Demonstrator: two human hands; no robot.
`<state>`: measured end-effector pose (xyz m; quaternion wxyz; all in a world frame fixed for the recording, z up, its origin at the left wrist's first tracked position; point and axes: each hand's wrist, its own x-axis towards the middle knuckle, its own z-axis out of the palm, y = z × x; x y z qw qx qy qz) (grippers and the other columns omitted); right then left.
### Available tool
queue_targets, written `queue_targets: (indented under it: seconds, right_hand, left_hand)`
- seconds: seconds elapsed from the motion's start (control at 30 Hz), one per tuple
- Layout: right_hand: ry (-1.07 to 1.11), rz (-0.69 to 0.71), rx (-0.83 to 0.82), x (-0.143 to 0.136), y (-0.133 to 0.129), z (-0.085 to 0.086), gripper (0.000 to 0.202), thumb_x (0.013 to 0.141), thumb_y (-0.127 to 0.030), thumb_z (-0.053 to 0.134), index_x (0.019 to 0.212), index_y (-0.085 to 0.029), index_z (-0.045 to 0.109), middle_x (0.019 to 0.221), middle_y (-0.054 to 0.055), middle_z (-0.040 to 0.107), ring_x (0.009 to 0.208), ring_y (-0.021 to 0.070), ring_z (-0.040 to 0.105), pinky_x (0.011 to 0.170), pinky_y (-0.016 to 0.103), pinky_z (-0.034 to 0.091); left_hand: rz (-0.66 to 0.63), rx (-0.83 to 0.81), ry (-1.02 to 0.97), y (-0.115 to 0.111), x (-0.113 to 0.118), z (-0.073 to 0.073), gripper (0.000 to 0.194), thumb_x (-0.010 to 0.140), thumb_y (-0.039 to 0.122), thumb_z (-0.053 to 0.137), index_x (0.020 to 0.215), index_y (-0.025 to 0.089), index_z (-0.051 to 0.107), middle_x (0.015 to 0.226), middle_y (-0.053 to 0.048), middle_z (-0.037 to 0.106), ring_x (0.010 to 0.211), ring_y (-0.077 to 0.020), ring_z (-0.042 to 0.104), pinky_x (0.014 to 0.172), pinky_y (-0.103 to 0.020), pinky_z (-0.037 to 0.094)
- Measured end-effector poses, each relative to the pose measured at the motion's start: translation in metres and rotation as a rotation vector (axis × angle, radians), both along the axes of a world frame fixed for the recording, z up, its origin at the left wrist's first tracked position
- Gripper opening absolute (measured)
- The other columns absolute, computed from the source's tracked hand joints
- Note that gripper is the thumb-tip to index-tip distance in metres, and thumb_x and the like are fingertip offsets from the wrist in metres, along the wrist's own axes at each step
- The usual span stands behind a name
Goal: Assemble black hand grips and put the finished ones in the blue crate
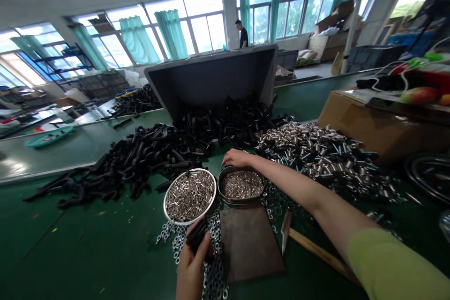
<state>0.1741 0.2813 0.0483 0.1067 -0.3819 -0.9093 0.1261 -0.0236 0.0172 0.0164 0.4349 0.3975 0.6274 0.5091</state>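
Note:
My left hand [197,253] is wrapped round a black part [197,236], below a white-rimmed bowl [165,201] of small metal pins. My right hand [237,158] reaches over the far rim of a dark oval tin [225,198] holding tiny metal pieces. Its fingers point left, bent downward; whether they hold anything is too small to tell. Nearer me lies a flat metal plate [249,243], with scattered metal rings [214,272] along its left side. A hammer [316,248] with a wooden handle rests right of the plate, partly beneath my right arm.
Black parts [140,154] are heaped at left and spill from a tipped grey bin [218,79]. Metal sleeves and bolts [316,150] pile up at right, beside a cardboard box [372,126]. Behind the bin, a person [242,35] stands near the windows.

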Motion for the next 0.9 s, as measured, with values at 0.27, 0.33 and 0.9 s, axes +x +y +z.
queue_targets:
  seconds: [0.27,0.33,0.9]
  right_hand:
    - [-0.314,0.069,-0.123,0.033,0.035,-0.025,0.033,0.08,-0.043,0.06,0.108,-0.03,0.069,0.104,0.003,0.07,0.097,0.0202,0.061,0.08,0.027,0.041]
    - [-0.371,0.044,-0.11,0.047,0.031,-0.023,0.032,0.08,-0.045,0.058,0.107,-0.031,0.069,0.101,0.003,0.07,0.097,0.0215,0.061,0.085,0.03,0.038]
    - [-0.47,-0.202,-0.092,0.125,-0.115,0.003,0.032,0.08,-0.045,0.055,0.101,-0.024,0.066,0.097,0.008,0.069,0.091,0.0247,0.062,0.072,0.032,0.04]
  left_hand:
    - [0.143,-0.046,-0.216,0.013,0.001,-0.009,0.078,0.052,0.053,0.077,0.117,0.015,0.058,0.054,0.005,0.046,0.05,-0.0095,0.042,0.05,-0.022,0.033]
    - [0.146,-0.056,-0.197,0.014,0.001,-0.008,0.076,0.052,0.053,0.077,0.116,0.016,0.059,0.055,0.004,0.048,0.051,-0.0101,0.043,0.052,-0.023,0.034]
    - [0.08,-0.145,-0.163,-0.004,0.002,-0.008,0.068,0.051,0.053,0.078,0.106,0.015,0.066,0.057,0.004,0.051,0.056,-0.0129,0.045,0.058,-0.024,0.036]
